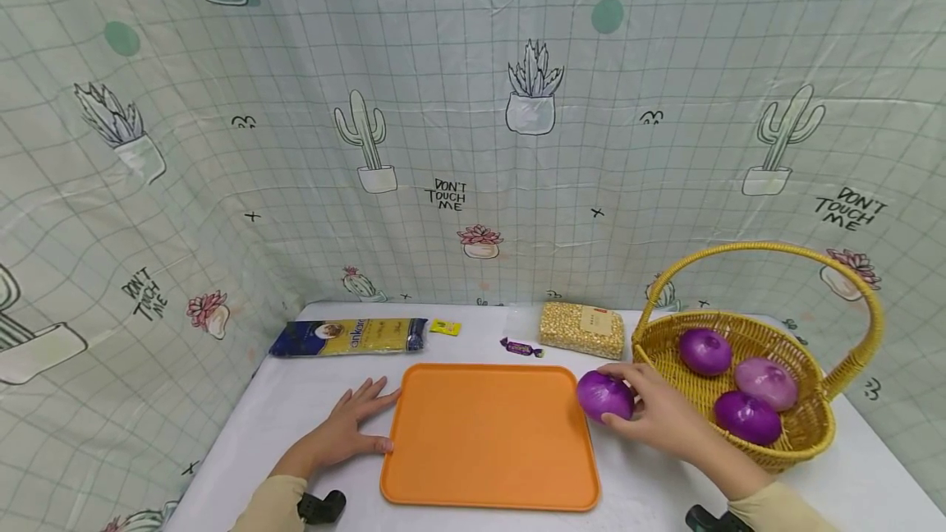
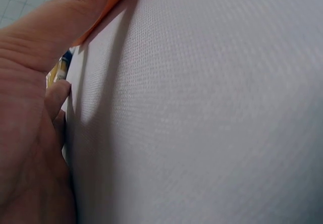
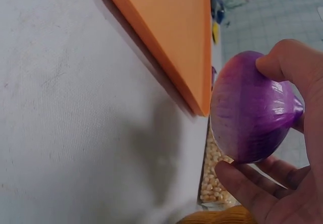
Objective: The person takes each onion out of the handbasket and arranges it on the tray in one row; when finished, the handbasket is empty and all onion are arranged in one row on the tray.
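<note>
Two hands in view. Rt hand (image 1: 660, 411) grips a purple onion (image 1: 605, 396), fingers and thumb curled round it; onion held at the rt edge of the orange tray (image 1: 488, 433), between tray and yellow wicker basket (image 1: 809, 425). Rt wrist view: onion (image 3: 252, 115) off the cloth, thumb on top, fingers (image 3: 250, 191) under it, tray corner (image 3: 174, 37) just beside.

Lt hand (image 1: 347, 425) lies flat on the white tablecloth (image 1: 288, 409), fingers spread and straight, holding nothing; thumb tip touches the tray's lt edge. Lt wrist view shows palm (image 2: 28, 113) close up, cloth (image 2: 202, 123) filling the rest.

Basket: 3 more onions inside, 2 deep purple (image 1: 705, 351) (image 1: 747, 416), 1 paler (image 1: 766, 382). Tall hoop handle (image 1: 769, 251) over it.

Behind tray, near back edge of table: blue-and-yellow pasta pack (image 1: 349, 337) at lt, small yellow packet (image 1: 446, 327) beside it, purple wrapped sweet (image 1: 521, 347), block pack of pale kernels (image 1: 581, 329) just lt of basket.

Backdrop: pale green grid curtain (image 1: 473, 146) w/ cactus prints and "DON'T TOUCH ME" lettering, wraps round table on 3 sides.
</note>
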